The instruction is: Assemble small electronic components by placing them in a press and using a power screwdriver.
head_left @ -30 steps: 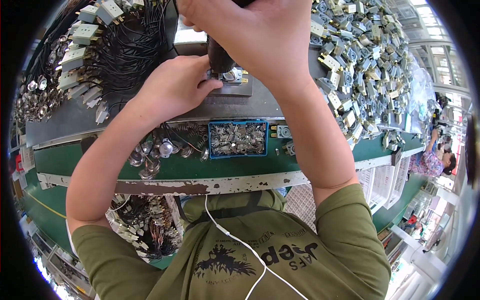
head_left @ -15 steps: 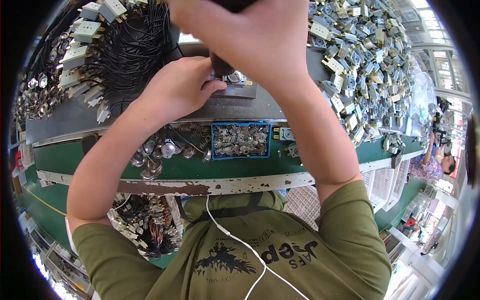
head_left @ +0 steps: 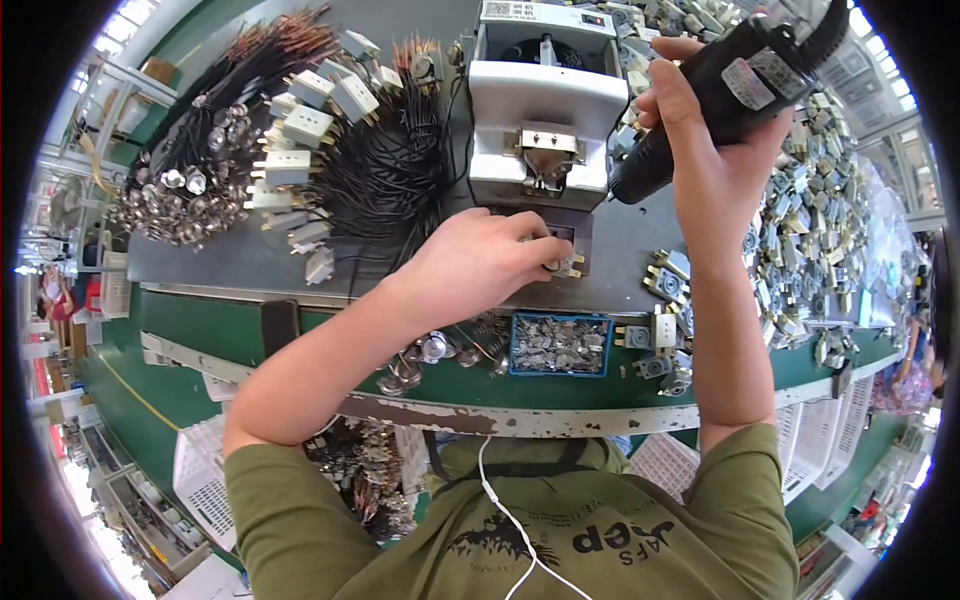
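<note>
My right hand [head_left: 722, 165] is wrapped around a black electric screwdriver [head_left: 690, 120], held up and slanting, its tip end pointing down-left beside a white screw-feeder machine [head_left: 545, 90]. Lower down, my left hand [head_left: 470, 262] pinches a small plug part with brass prongs [head_left: 573, 266]. That part sits at a metal fixture block [head_left: 582, 228] in front of the machine. My fingers hide most of it.
Black cables [head_left: 385, 170] with grey plug bodies lie to the left, near a heap of shiny round metal parts [head_left: 190, 185]. Many grey plug housings [head_left: 810, 225] cover the right side. A blue tray [head_left: 562, 374] of small metal pieces stands near the front edge.
My right hand has lifted the screwdriver off the fixture and swung it up to the right. My left hand stays at the fixture, its fingers now over the part. The view has shifted.
</note>
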`<state>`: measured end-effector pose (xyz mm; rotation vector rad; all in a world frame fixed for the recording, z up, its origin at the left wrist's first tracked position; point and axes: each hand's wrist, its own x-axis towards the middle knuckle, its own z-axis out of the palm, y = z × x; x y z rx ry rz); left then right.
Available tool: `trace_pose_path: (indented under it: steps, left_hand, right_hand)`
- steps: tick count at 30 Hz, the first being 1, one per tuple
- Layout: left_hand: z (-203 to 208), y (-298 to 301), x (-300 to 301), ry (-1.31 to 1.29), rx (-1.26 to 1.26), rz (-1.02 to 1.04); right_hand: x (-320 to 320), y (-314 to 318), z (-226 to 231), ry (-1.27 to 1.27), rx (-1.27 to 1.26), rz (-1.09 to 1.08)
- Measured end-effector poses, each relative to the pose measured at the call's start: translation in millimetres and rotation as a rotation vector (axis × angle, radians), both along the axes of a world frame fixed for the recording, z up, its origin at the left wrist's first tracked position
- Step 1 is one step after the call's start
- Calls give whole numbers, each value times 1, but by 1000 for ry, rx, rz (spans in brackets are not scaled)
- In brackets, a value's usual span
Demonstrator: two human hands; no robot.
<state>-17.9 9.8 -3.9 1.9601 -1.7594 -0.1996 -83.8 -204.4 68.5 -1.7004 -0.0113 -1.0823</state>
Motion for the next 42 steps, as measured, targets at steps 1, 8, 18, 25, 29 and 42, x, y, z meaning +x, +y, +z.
trace_pose_path:
  steps: [1,8,18,25,29,42]
  left_hand:
    - [4,-1,1,-42,17,2]
    - [24,2,6,-204,-101,69]
    - [71,147,94,222,-267,873]
    - [77,132,102,213,-150,926]
    - [97,113,92,-474,-254,728]
    - [-9,22,10,-616,153,299]
  right_hand:
    - [3,0,-1,-14,8,2]
    - [6,-4,-4,48,-77,-56]
    - [-59,2,-48,-194,-23,-21]
    - [-66,14,-40,-296,40,52]
    - [-69,30,-37,-271,-13,72]
    - [-104,-24,-29,106,-199,-174]
